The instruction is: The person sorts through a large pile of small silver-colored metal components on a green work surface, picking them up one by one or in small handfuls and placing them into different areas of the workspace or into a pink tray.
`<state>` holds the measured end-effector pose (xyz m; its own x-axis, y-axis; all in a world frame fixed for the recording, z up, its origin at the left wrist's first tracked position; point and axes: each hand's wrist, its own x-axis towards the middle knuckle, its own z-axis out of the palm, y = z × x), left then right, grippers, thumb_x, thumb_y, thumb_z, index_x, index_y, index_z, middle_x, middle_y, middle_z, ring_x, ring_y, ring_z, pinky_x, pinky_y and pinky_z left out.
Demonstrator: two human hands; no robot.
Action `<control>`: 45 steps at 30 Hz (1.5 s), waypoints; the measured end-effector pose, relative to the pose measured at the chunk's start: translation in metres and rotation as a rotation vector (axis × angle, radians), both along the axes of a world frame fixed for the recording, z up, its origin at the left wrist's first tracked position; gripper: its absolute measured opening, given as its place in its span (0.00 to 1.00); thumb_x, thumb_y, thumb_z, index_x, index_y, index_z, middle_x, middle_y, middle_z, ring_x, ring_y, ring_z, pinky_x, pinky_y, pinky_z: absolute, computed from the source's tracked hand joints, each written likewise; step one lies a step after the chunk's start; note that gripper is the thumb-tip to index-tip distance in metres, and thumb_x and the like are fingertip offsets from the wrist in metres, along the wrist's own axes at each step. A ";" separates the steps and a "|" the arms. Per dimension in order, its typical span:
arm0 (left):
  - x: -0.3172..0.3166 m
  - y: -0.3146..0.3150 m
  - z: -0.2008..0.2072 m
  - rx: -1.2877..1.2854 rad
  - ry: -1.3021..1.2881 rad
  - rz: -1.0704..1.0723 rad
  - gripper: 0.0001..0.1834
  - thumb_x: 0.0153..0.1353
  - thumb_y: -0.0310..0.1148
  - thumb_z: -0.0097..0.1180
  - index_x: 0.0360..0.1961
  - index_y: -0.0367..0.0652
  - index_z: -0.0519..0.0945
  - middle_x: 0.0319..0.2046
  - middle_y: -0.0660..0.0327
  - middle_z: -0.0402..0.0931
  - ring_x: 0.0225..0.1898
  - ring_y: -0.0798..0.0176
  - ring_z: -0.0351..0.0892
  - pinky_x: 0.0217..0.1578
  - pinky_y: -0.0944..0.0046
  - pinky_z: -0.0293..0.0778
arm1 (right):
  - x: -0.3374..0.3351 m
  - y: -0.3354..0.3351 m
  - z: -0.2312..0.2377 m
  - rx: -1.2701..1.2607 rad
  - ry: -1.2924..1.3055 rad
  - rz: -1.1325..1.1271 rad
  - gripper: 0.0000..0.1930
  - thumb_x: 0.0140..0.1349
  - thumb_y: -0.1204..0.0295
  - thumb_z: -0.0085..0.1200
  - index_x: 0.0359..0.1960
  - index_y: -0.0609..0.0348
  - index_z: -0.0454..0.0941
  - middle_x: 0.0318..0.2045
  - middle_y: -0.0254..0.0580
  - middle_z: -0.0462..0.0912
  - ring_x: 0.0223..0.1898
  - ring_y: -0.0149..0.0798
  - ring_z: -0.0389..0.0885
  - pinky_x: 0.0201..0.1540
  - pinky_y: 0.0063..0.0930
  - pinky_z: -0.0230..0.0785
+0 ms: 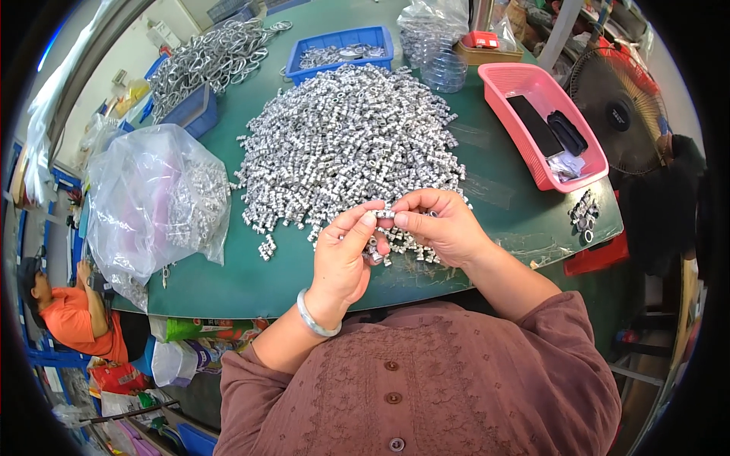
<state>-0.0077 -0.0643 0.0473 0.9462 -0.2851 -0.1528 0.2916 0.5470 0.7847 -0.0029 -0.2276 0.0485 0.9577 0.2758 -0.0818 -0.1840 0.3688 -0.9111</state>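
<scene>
Small silvery metal fitting (pixel 385 215), at frame centre, pinched between the fingertips of left hand (pixel 342 254) and right hand (pixel 445 224), both closed on it. Behind it, a large heap of ridged, matte-grey fittings (pixel 346 140) covers the green desk (pixel 228 273), suggesting most remain unhandled. A clear plastic bag (pixel 156 201), centre left, holds more.
</scene>
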 end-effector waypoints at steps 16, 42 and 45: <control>0.017 -0.012 -0.008 -0.174 0.235 -0.244 0.11 0.61 0.31 0.42 0.41 0.37 0.72 0.25 0.64 0.70 0.21 0.71 0.66 0.22 0.74 0.65 | -0.002 -0.005 -0.001 -0.224 -0.340 -0.111 0.05 0.53 0.77 0.53 0.31 0.66 0.75 0.22 0.32 0.77 0.25 0.18 0.69 0.32 0.16 0.65; 0.012 -0.022 -0.024 -0.021 0.035 -0.131 0.15 0.57 0.29 0.51 0.46 0.42 0.73 0.32 0.61 0.75 0.21 0.71 0.69 0.19 0.76 0.62 | 0.004 -0.013 -0.008 -0.122 -0.271 -0.129 0.10 0.57 0.78 0.47 0.40 0.68 0.75 0.28 0.36 0.78 0.31 0.24 0.74 0.34 0.17 0.68; 0.011 -0.021 -0.025 -0.034 0.031 -0.128 0.14 0.57 0.29 0.51 0.46 0.42 0.73 0.32 0.61 0.75 0.21 0.71 0.70 0.18 0.76 0.62 | 0.004 -0.011 -0.010 -0.130 -0.287 -0.130 0.10 0.57 0.78 0.48 0.40 0.68 0.75 0.28 0.36 0.78 0.31 0.24 0.74 0.34 0.17 0.69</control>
<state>0.0036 -0.0855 0.0220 0.8968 -0.4089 -0.1691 0.3843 0.5302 0.7558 0.0015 -0.2385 0.0390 0.9731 0.1552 0.1702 0.1280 0.2497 -0.9598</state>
